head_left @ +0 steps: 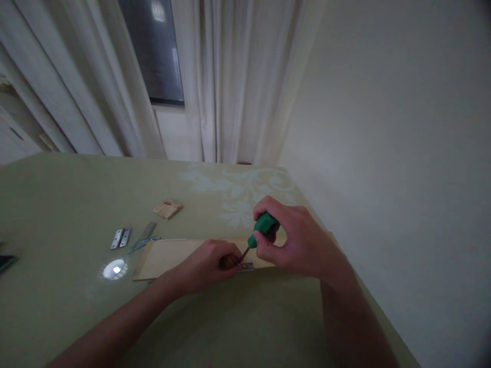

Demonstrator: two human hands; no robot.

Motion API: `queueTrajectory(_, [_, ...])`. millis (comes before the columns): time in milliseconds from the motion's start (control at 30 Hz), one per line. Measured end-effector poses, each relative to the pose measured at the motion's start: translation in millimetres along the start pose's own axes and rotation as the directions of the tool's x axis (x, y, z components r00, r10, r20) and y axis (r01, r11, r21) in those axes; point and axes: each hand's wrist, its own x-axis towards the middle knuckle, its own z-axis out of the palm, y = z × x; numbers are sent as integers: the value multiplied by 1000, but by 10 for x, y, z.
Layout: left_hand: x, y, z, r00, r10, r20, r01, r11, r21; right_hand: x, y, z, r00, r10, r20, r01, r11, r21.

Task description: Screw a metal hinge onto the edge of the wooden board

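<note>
Screwdriver and hinge at the near edge of a board. The right hand point(295, 237) has its grip wrapped around the handle of the green screwdriver point(264, 225), whose shaft slants down, leftward and nearer. The metal hinge point(247, 267) lies left of and nearer than this grip, its long axis running left to right along the near edge of the wooden board point(169, 255) on the surface point(230, 327). The left hand point(209, 263) is closer to the tip, fingertips gathered beside it; whether they pinch anything cannot be told.
</note>
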Motion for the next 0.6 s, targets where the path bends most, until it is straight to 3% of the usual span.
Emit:
queueTrajectory(233, [-5,19,-12,1000,-3,26,3,1000,-24,-25,-61,21,999,-27,47,25,999,47])
queueTrajectory(600, [6,-13,36,978,204,-30,-199,971,131,-35,-119,45,999,18,39,-13,993,-119])
